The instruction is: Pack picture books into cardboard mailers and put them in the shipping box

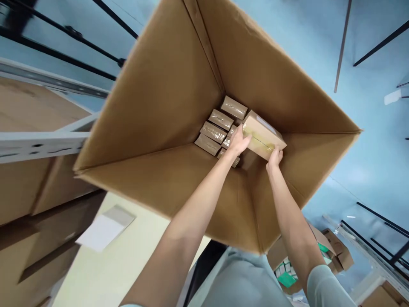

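Both my arms reach deep into a large open cardboard box [172, 85]. Between my hands is a small taped carton [260, 138], tilted, with a pale label on its upper side. My left hand [239, 140] grips its left end, thumb lying along the near face. My right hand [275, 157] grips the lower right end, fingers partly hidden. Several similar taped cartons [213, 132] lie in rows on the bottom, left of the held one. My left hand and forearm cover part of those rows.
White sheets of paper [105, 228] lie on a pale table [128, 260] at lower left. A metal rack [41, 147] with large cartons stands at left. An open carton [340, 249] with green and white packs sits at lower right, on the blue floor side.
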